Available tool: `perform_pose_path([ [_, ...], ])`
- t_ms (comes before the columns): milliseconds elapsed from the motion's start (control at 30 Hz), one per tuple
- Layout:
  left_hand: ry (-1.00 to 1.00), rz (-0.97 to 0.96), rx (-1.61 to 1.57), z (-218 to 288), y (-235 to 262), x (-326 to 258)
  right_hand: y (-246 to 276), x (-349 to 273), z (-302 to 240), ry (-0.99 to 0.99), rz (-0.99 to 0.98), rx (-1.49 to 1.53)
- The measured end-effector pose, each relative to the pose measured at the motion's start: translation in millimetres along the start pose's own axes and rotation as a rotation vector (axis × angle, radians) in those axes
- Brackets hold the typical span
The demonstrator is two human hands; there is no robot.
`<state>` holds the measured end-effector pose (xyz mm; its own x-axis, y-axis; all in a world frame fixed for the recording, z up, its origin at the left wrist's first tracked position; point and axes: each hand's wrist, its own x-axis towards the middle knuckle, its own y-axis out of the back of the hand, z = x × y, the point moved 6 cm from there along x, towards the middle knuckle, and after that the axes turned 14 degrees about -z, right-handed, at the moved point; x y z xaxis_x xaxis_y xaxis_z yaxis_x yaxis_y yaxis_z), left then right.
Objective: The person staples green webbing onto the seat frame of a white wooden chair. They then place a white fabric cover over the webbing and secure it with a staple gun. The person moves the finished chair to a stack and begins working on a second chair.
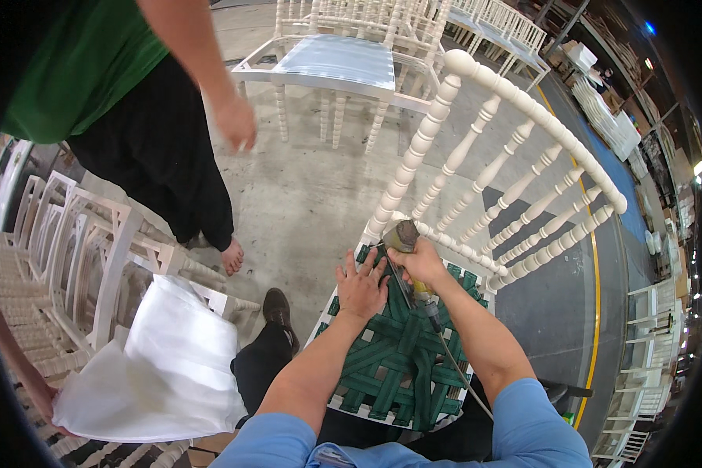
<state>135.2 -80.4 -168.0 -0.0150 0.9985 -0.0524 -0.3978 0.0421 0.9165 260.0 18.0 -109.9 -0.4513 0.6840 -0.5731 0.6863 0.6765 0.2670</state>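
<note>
Left hand (360, 287) lies flat, fingers spread, on the green webbing seat (402, 355) of a white spindle-back chair (515, 168). Right hand (423, 261) has its grip closed around what appears to be a pneumatic stapler (405, 248), at the seat's rear edge.

Staple gun (405, 248) nose — behind right hand (423, 261)

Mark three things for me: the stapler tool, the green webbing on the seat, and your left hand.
stapler tool (404, 236), head view, on its grey head above the fist.
green webbing (394, 359), head view, on the woven straps mid-seat.
left hand (360, 285), head view, on the back of the hand.
</note>
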Motion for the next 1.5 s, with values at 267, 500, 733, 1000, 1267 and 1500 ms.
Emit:
perform_pose_path([
  [267, -0.049, 0.09, -0.115, -1.1, 1.6, -4.4, -4.3, -2.8, -6.5, -0.013, -0.021, -0.02],
  [500, -0.121, 0.191, -0.241, -5.3, 8.5, -9.5, -6.9, -5.5, -10.7, 0.027, -0.083, 0.101],
  [733, -0.134, 0.19, -0.293, -10.3, 6.1, -10.1, -15.2, -2.6, -14.4, 0.012, -0.088, 0.033],
  [1000, -0.115, 0.176, -0.308, -7.8, 6.1, -6.8, -16.5, -7.6, -11.5, -0.039, -0.078, -0.08],
  [1267, -0.136, 0.183, -0.314, -8.6, 9.5, -7.6, -8.0, -8.2, -7.2, -0.071, -0.047, -0.061],
  [1500, -0.148, 0.212, -0.303, -7.0, 14.1, -10.2, 1.1, -7.0, -6.5, -0.028, 0.036, -0.107],
])
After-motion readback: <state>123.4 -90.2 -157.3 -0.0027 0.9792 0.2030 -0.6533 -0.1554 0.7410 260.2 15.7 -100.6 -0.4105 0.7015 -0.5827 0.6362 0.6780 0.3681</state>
